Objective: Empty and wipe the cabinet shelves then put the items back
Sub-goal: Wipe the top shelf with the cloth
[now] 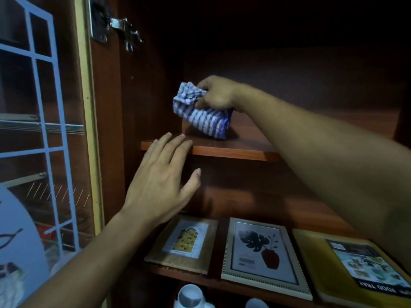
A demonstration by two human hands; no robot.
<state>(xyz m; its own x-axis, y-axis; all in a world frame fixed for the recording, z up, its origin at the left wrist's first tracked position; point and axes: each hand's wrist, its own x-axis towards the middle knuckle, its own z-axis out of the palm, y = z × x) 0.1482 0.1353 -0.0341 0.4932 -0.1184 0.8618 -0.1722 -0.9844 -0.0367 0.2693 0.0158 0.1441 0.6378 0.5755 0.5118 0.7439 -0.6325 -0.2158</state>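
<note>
Inside a dark wooden cabinet, my right hand (pixel 216 94) grips a bunched blue-and-white striped cloth (pixel 201 114) that touches the upper shelf (pixel 233 150) near its back left corner. My left hand (pixel 162 181) is spread with straight fingers, its fingertips on the front edge of that shelf. On the shelf below lie a gold-framed picture (pixel 184 243), a pale-framed plant picture (pixel 262 254) and a yellow food tray box (pixel 355 265).
The cabinet door (pixel 44 130) with white lattice and glass stands open at the left, its metal hinge (pixel 124 30) at the top. White rounded objects (pixel 191 296) show under the lower shelf at the bottom edge.
</note>
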